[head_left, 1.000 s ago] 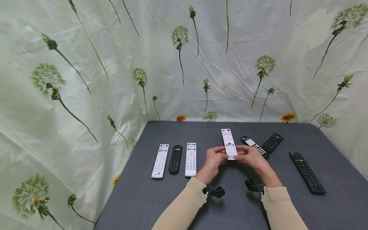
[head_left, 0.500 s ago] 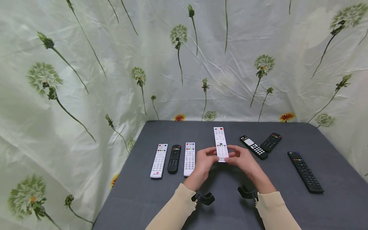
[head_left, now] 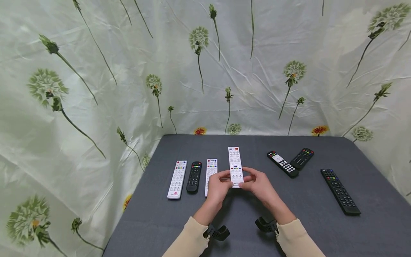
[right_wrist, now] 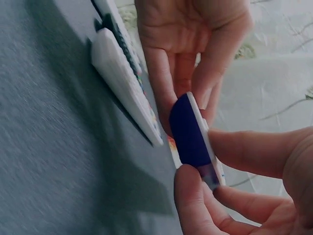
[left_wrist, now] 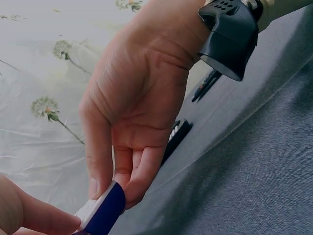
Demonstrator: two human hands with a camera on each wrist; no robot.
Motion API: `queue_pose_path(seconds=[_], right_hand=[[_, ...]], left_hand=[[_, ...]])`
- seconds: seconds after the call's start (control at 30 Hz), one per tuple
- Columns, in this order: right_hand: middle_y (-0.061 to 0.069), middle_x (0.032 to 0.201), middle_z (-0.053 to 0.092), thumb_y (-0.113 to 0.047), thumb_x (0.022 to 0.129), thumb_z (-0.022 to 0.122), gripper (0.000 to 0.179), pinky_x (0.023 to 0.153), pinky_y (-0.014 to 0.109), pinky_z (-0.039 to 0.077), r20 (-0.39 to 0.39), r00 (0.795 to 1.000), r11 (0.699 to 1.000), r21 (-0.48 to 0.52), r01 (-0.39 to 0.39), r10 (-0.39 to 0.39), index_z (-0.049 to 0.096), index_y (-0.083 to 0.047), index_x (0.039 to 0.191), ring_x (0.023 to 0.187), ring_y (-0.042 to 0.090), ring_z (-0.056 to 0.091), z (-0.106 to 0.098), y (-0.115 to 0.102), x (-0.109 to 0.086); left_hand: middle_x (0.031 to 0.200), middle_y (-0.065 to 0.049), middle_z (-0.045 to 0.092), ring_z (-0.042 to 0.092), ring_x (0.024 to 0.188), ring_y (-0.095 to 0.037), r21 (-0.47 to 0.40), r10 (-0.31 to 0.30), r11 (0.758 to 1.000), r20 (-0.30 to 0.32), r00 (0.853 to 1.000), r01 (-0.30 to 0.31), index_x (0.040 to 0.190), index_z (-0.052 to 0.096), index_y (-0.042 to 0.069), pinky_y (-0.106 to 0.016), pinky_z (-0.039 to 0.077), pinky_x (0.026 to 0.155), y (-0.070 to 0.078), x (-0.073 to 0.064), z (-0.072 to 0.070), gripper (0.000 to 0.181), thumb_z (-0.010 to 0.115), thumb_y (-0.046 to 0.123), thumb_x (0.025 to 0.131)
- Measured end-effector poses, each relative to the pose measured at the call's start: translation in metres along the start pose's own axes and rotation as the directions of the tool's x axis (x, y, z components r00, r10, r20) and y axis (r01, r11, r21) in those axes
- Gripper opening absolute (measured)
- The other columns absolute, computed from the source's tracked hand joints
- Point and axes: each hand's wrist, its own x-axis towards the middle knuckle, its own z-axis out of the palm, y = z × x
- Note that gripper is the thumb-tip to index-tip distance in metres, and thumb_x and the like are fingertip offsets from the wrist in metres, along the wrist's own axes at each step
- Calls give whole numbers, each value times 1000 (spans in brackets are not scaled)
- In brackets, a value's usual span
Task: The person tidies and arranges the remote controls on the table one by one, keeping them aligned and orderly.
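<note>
In the head view, a white remote control [head_left: 236,164] is held above the table between both hands. My left hand [head_left: 217,187] pinches its lower left edge, and my right hand [head_left: 259,184] pinches the lower right edge. Its button face is toward the head camera, with a red button at the far end. Both wrist views show a dark blue end or underside on this remote control [left_wrist: 105,210] [right_wrist: 190,132]. Just left of the left hand, a second white remote control [head_left: 211,171] lies partly hidden behind that hand.
Farther left lie a black remote control [head_left: 194,176] and another white one [head_left: 177,179]. On the right, a black remote with white buttons [head_left: 282,164] touches or nearly touches a small black remote [head_left: 302,158]. A long black remote [head_left: 340,191] lies nearer on the dark grey table [head_left: 244,232].
Both hands have moved left with the white remote control, and slightly nearer the person, bringing it beside the row of remotes on the left. The other remotes stay in place.
</note>
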Motion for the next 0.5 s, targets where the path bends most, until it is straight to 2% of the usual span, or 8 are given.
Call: queue_pose_path(seconds=[0.23, 0.37, 0.5], right_hand=[[12, 95, 71, 2, 83, 79, 66, 73, 34, 57, -23, 1000, 1000, 9, -3, 4, 52, -1, 144, 82, 23, 68, 11, 5, 0], [11, 92, 71, 3, 82, 79, 65, 70, 32, 56, -26, 1000, 1000, 5, -13, 13, 54, -1, 142, 79, 22, 67, 16, 9, 0], [11, 88, 69, 3, 81, 79, 65, 67, 30, 54, -21, 999, 1000, -10, -25, 25, 55, 1, 141, 76, 20, 65, 22, 15, -1]], left_hand=[[106, -10, 73, 66, 89, -18, 12, -13, 1000, -24, 1000, 13, 119, 72, -2, -28, 53, 69, -1, -3, -3, 43, 62, -14, 79], [111, -10, 72, 65, 98, -20, 4, -24, 1000, -35, 999, 24, 122, 70, -2, -34, 54, 79, -4, -5, -3, 38, 60, -7, 86], [123, -15, 68, 62, 113, -27, -18, -40, 999, -23, 999, 40, 130, 64, -4, -43, 52, 93, -6, -9, -4, 40, 59, -3, 90]])
